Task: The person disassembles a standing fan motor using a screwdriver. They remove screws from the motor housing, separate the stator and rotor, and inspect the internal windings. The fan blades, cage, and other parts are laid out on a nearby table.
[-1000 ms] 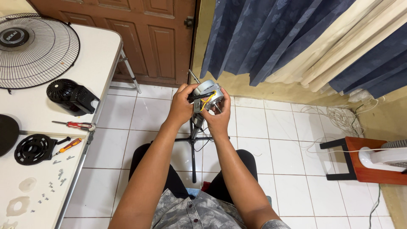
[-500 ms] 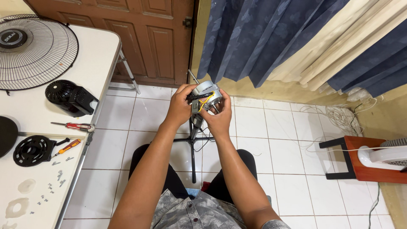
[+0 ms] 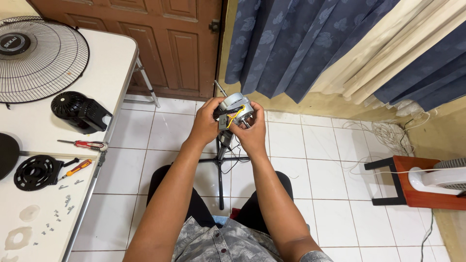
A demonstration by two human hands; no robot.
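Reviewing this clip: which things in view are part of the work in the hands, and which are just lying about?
In hand:
- silver fan motor with yellow wiring, held by the left hand and right hand
- black fan stand beneath it

Lying about:
- wire fan grille, black motor cover, two screwdrivers, black ring part and loose screws on the white table
- white fan on a red stool

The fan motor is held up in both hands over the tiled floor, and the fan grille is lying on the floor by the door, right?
Not quite. The fan grille lies on the white table, not the floor. The head view shows it. The left hand and right hand do hold the fan motor over the tiled floor.
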